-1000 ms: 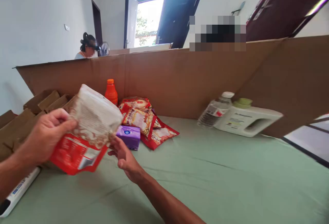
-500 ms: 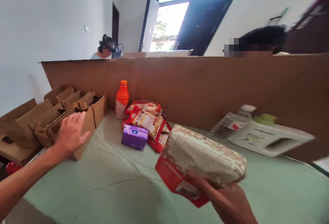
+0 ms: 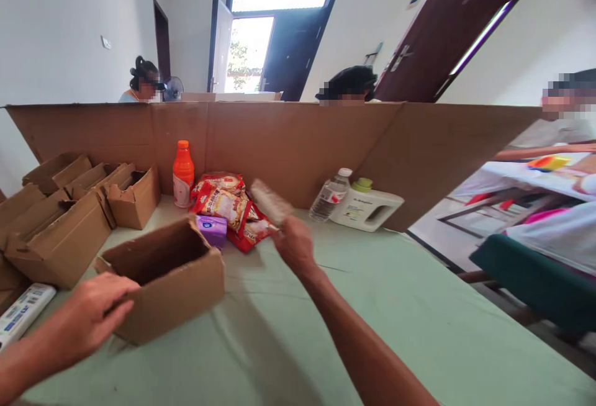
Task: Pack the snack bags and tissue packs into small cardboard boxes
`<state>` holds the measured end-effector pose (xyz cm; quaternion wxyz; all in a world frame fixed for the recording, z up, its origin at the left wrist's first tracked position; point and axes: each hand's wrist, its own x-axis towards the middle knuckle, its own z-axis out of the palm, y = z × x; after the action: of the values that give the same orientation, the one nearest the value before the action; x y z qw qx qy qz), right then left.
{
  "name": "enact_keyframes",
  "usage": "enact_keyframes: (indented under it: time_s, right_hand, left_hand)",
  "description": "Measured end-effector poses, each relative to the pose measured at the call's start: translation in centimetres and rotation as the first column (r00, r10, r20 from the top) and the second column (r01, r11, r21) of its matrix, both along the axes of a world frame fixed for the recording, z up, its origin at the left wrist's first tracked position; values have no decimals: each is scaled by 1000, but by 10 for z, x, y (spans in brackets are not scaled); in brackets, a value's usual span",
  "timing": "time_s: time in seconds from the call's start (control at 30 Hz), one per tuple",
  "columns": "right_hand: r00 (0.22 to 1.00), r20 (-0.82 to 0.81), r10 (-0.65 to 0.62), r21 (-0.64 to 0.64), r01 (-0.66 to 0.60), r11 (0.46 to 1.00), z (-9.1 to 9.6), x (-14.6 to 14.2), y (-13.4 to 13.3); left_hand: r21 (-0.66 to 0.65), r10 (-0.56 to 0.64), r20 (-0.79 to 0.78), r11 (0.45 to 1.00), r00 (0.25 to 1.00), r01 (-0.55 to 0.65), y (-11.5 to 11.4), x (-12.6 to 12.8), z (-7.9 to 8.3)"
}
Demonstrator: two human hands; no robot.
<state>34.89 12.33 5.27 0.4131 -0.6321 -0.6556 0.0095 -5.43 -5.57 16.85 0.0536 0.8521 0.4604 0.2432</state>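
Observation:
My left hand [image 3: 90, 318] grips the near left corner of an open cardboard box [image 3: 167, 282] standing on the green table [image 3: 372, 306]. My right hand [image 3: 293, 246] reaches forward, closed on a red and white food packet [image 3: 271, 202], which is blurred by motion. Just left of that packet lies a pile of red snack packets [image 3: 223, 204] with a small purple pack [image 3: 213, 228] in front of it. An orange bottle [image 3: 183, 174] stands upright behind the pile.
Several empty cardboard boxes [image 3: 60, 207] crowd the table's left side; a white flat pack [image 3: 21, 314] lies at the near left edge. A water bottle [image 3: 329, 195] and a white jug [image 3: 367, 208] lie by the cardboard wall [image 3: 288, 139]. Other people sit behind it and at right.
The packet passed from my left hand to my right, which carried it forward toward the pile. My left hand took hold of a box and drew it to the table's near side.

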Motion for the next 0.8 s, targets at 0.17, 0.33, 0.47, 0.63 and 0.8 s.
enact_keyframes:
  time_s: [0.17,0.33,0.47,0.63,0.8]
  right_hand:
    - [964,-79,252,-83,-259,962,-32,-32,-5]
    - [929,-244,277,-189,-326,926,-40,3,-66]
    - [836,-446,319,-272,-466,842,-39,31,-136]
    - [719,-565,403,-253,-617,745,-63,29,-193]
    - [839,-392,378,-261,-496,828,-93,0,-199]
  left_hand:
    - [147,-269,-124,947,955,286,-19,61,-19]
    - [192,-295,-128,929,947,316,-16,86,-18]
    - [309,-266,-27,915,964,261,-18,78,-26]
    - [146,93,611,963,786,-227,-36,62,-89]
    - [-393,418,756,905,504,-160,-49,84,-166]
